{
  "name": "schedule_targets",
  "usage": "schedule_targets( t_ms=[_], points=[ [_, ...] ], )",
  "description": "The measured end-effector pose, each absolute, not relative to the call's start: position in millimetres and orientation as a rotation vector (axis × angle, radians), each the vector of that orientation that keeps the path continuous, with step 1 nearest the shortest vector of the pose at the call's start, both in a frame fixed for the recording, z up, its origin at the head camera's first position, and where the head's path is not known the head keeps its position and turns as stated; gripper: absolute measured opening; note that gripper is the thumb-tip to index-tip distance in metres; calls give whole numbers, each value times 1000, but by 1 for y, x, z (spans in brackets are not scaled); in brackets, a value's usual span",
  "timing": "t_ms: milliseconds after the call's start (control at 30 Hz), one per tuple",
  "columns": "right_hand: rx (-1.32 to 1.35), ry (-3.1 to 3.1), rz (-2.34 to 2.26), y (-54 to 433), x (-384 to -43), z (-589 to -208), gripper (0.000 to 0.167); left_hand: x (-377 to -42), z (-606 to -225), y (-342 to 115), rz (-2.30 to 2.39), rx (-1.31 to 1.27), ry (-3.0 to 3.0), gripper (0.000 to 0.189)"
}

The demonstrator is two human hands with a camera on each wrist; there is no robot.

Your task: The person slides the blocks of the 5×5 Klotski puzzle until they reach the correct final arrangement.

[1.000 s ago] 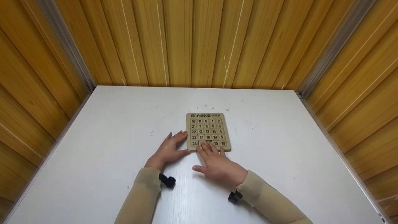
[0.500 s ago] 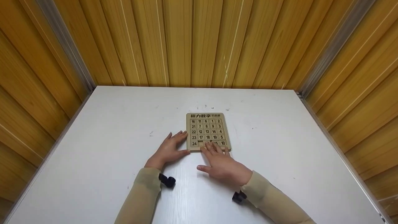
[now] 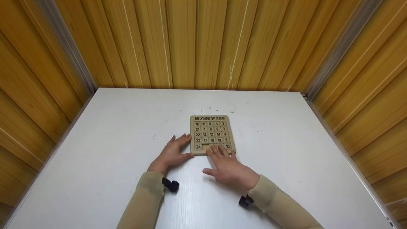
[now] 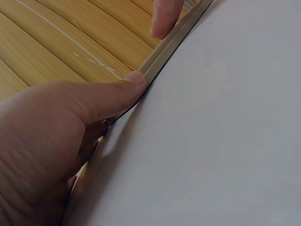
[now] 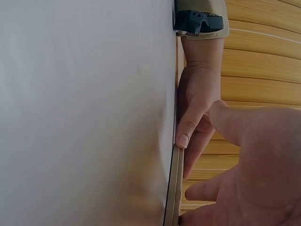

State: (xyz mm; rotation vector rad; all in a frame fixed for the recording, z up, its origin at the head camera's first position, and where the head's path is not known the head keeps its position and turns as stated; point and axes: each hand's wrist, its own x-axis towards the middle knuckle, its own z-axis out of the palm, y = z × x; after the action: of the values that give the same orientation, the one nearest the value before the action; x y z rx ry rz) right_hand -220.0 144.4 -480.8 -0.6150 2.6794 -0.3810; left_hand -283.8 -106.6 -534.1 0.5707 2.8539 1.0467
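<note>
A wooden number sliding puzzle [image 3: 209,118] lies flat on the table, its numbered tiles set in rows. In the bottom row, the slot right of tile 24 [image 3: 198,147] is bare. My left hand [image 3: 173,153] rests against the puzzle's left side, fingers along that edge and thumb at the near left corner; the left wrist view shows that thumb [image 4: 113,96] touching the board's edge. Over the bottom row my right hand [image 3: 229,168] lies with extended fingertips on the tiles beside the bare slot, covering their numbers. Tile 10 [image 3: 227,146] shows at the right end.
The white table [image 3: 270,133] spreads around the board, with small dark marks beyond it. Yellow wood-look panels [image 3: 197,44] enclose the back and both sides. Each wrist carries a small black camera [image 3: 171,185].
My right hand has shifted a little to the right, sliding a bottom-row tile one slot right. The bare slot now sits next to tile 24. My left hand has stayed put.
</note>
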Motion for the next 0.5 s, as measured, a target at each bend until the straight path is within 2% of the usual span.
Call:
schedule_targets(
  t_ms=[500],
  points=[
    [-645,2668,-397,117,-229,-481,88,-285,-536,-106,1038,595,2858,78]
  ],
)
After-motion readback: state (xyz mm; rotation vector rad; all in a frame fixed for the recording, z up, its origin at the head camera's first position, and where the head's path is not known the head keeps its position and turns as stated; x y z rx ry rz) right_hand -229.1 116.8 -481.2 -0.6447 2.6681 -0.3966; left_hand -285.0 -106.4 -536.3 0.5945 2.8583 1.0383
